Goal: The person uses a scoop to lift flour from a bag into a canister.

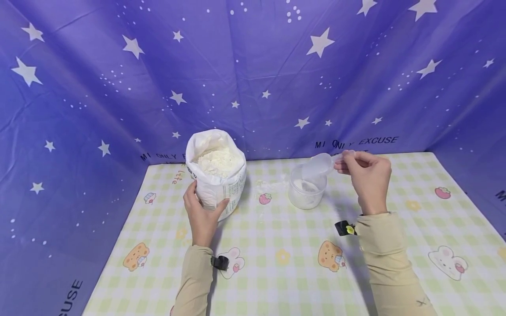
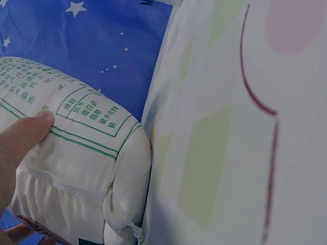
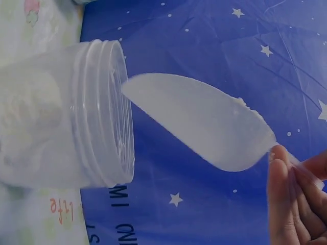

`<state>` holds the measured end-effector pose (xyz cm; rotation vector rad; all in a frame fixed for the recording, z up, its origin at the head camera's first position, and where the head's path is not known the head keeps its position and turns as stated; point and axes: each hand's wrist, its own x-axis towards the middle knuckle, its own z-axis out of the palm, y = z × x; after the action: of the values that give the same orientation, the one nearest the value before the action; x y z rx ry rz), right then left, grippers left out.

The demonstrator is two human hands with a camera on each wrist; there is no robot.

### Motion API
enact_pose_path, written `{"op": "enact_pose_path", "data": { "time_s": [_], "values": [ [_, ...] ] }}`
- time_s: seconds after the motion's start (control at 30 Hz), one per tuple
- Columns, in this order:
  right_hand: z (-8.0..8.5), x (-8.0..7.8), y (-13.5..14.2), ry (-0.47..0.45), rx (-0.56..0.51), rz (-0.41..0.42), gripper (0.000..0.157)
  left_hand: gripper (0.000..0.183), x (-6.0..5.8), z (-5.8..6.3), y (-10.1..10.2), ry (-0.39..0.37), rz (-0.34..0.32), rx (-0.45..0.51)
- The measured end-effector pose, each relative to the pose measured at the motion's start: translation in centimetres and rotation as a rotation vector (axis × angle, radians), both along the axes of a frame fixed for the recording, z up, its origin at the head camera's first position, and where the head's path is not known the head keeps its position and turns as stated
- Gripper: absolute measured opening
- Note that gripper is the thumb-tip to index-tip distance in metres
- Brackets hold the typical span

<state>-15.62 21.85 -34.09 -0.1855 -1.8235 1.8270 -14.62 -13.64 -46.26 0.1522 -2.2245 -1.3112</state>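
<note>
We judge pouring underway: left grip (image 1: 202, 217) clasps bag (image 1: 222, 186), right grip (image 1: 370, 177) pinches scoop (image 1: 319, 165) tilted over jar (image 1: 305, 201); next likely calls for dipping into powder (image 1: 216, 162).

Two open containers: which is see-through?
The jar on the right, under the scoop; its translucent wall sets it apart from the opaque white bag on the left.

The right grip (image 3: 286, 204) pinches a translucent white plastic scoop (image 3: 199, 125) by its handle. Pale crumbs (image 3: 248, 106) cling to its edge near the grip. Farther from the grip, the scoop's tip lies at the rim of a cloudy round plastic jar (image 3: 56, 117); blue star-printed cloth (image 3: 204, 214) hangs behind the grip.
</note>
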Motion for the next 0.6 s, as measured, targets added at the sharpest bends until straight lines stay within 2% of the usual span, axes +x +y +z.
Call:
{"op": "enact_pose_path", "data": {
  "time_s": [0.2, 0.6],
  "values": [
    [0.0, -0.5, -0.9, 0.112, -0.109, 0.025, 0.016, 0.098, 0.0, -0.1, 0.0, 0.004, -0.003, -0.001],
    [0.9, -1.4, -4.1, 0.128, -0.146, 0.119, 0.018, 0.098, -0.1, -0.2, -0.1, 0.01, -0.005, 0.006]
  ]
}}
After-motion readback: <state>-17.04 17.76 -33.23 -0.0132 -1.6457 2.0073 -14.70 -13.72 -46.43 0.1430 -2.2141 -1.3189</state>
